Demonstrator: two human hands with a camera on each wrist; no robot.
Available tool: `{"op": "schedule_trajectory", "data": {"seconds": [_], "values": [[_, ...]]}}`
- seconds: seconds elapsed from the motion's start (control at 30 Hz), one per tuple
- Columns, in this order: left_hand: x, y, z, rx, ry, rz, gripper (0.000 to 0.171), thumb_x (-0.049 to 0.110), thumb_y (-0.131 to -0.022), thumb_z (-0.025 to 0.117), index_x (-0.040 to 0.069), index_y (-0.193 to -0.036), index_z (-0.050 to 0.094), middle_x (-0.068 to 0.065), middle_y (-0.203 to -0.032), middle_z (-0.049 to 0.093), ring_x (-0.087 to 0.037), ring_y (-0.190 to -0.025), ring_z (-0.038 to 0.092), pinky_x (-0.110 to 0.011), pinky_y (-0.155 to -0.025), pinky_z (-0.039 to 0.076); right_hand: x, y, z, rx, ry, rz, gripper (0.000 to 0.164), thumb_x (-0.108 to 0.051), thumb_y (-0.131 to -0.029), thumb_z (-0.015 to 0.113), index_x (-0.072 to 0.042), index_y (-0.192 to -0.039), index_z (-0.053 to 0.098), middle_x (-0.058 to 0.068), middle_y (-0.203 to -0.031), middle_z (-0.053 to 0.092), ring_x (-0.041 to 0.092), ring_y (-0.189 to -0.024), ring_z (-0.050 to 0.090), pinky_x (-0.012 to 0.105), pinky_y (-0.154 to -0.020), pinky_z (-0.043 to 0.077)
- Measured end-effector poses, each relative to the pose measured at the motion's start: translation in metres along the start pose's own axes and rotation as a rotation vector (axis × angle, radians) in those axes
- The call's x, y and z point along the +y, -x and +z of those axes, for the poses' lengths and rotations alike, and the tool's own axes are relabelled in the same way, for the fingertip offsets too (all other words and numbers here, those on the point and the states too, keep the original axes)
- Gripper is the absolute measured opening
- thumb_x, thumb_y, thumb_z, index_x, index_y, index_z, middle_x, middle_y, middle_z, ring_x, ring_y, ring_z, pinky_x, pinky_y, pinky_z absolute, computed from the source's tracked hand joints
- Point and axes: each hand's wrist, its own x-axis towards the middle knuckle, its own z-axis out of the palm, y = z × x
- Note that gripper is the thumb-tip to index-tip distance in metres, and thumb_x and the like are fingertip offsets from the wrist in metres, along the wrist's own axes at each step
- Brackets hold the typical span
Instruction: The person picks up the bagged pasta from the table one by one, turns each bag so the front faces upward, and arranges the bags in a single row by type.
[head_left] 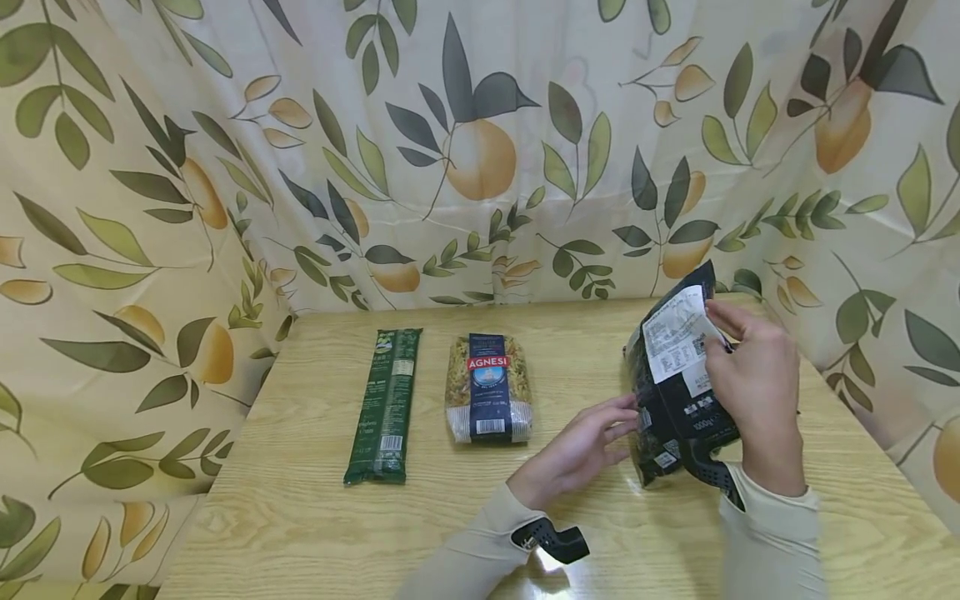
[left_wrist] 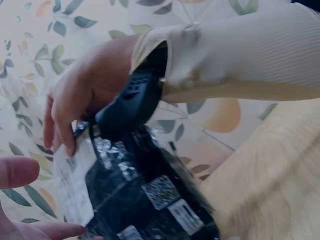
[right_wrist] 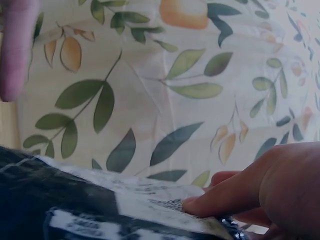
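A glossy black plastic package (head_left: 667,410) with a white printed label (head_left: 678,333) is tilted up at the right of the table. My right hand (head_left: 757,383) pinches it near its upper right edge; the right wrist view has the thumb (right_wrist: 200,206) on the label. At the package's left side is my left hand (head_left: 577,450), fingers extended and their tips at or against the plastic. The left wrist view catches only this hand's thumb (left_wrist: 20,172) and part of its fingers, apart from each other. What the package contains is hidden.
A long green spaghetti packet (head_left: 384,408) lies at the left on the wooden table (head_left: 300,517). Beside it, in the middle, is an AGNESI pasta bag (head_left: 489,387). Curtains (head_left: 480,250) with fruit and leaf print enclose the back and sides.
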Motion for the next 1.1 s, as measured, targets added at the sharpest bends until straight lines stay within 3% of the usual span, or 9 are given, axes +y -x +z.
{"op": "schedule_trajectory", "data": {"seconds": [0.07, 0.2, 0.27, 0.33, 0.4, 0.57, 0.7, 0.87, 1.1], "values": [[0.004, 0.001, -0.002, 0.005, 0.003, 0.015, 0.062, 0.02, -0.101, 0.048, 0.003, -0.159, 0.035, -0.013, -0.168, 0.033, -0.037, -0.156, 0.029, -0.064, -0.127, 0.018, -0.004, 0.002, 0.002, -0.002, -0.003, -0.025, 0.044, 0.007, -0.089, 0.061, -0.001, -0.131, 0.069, 0.022, -0.127, 0.07, 0.042, -0.119, 0.067, 0.025, -0.059, 0.029], [0.009, 0.002, -0.005, -0.011, -0.007, 0.025, 0.061, 0.022, -0.103, 0.046, 0.003, -0.16, 0.034, -0.012, -0.167, 0.034, -0.035, -0.155, 0.032, -0.063, -0.127, 0.021, -0.011, 0.004, 0.005, -0.017, 0.008, -0.054, 0.042, 0.008, -0.089, 0.062, 0.002, -0.13, 0.069, 0.026, -0.126, 0.069, 0.032, -0.074, 0.068, 0.028, -0.051, 0.028], [0.01, 0.002, -0.005, -0.017, -0.01, 0.022, 0.061, 0.021, -0.103, 0.046, 0.003, -0.16, 0.034, -0.012, -0.166, 0.035, -0.034, -0.154, 0.033, -0.062, -0.126, 0.023, -0.014, 0.006, 0.006, -0.043, 0.01, -0.057, 0.043, 0.008, -0.09, 0.062, 0.002, -0.131, 0.068, 0.027, -0.127, 0.068, 0.021, -0.051, 0.052, 0.028, -0.044, 0.025], [0.011, 0.003, -0.005, -0.016, -0.011, 0.018, 0.06, 0.021, -0.103, 0.046, 0.003, -0.16, 0.034, -0.011, -0.165, 0.037, -0.034, -0.152, 0.035, -0.061, -0.126, 0.024, -0.018, 0.008, 0.007, -0.077, 0.011, -0.054, 0.043, 0.007, -0.091, 0.062, 0.002, -0.134, 0.066, 0.028, -0.129, 0.067, 0.014, -0.043, 0.037, 0.028, -0.039, 0.023], [0.011, 0.003, -0.005, -0.004, -0.009, 0.016, 0.06, 0.021, -0.103, 0.046, 0.002, -0.159, 0.035, -0.011, -0.162, 0.039, -0.033, -0.15, 0.038, -0.061, -0.126, 0.026, -0.023, 0.01, 0.008, -0.113, 0.007, -0.053, 0.044, 0.005, -0.093, 0.062, 0.002, -0.137, 0.063, 0.03, -0.131, 0.066, 0.018, -0.042, 0.044, 0.028, -0.039, 0.029], [0.014, 0.004, -0.006, 0.039, -0.008, 0.02, 0.058, 0.022, -0.103, 0.048, 0.003, -0.157, 0.039, -0.013, -0.157, 0.044, -0.037, -0.146, 0.042, -0.061, -0.124, 0.029, -0.033, 0.014, 0.006, -0.223, -0.005, -0.047, 0.049, -0.008, -0.1, 0.061, 0.006, -0.146, 0.05, 0.034, -0.123, 0.065, 0.045, -0.078, 0.07, 0.038, -0.054, 0.051], [0.015, 0.004, -0.006, 0.055, -0.025, 0.009, 0.058, 0.023, -0.103, 0.049, 0.004, -0.157, 0.04, -0.014, -0.159, 0.043, -0.039, -0.146, 0.043, -0.059, -0.124, 0.03, -0.038, 0.016, 0.001, -0.357, -0.04, -0.03, 0.06, -0.024, -0.105, 0.057, 0.006, -0.154, 0.038, 0.034, -0.122, 0.063, 0.054, -0.103, 0.07, 0.054, -0.068, 0.06], [0.014, 0.004, -0.006, 0.085, -0.061, 0.014, 0.057, 0.023, -0.101, 0.05, 0.006, -0.155, 0.044, -0.011, -0.158, 0.043, -0.03, -0.131, 0.051, -0.053, -0.118, 0.038, -0.041, 0.016, -0.009, -0.573, -0.144, -0.034, 0.069, -0.034, -0.108, 0.053, 0.002, -0.161, 0.026, 0.041, -0.141, 0.054, 0.058, -0.124, 0.058, 0.068, -0.096, 0.051], [0.016, 0.004, -0.007, 0.133, -0.086, 0.018, 0.064, 0.032, -0.103, 0.051, 0.008, -0.16, 0.034, -0.016, -0.161, 0.038, -0.041, -0.145, 0.041, -0.067, -0.121, 0.028, -0.037, 0.013, -0.006, -0.77, -0.318, -0.137, 0.058, -0.028, -0.109, 0.053, -0.002, -0.158, 0.036, 0.035, -0.146, 0.054, 0.052, -0.132, 0.057, 0.065, -0.103, 0.05]]}}
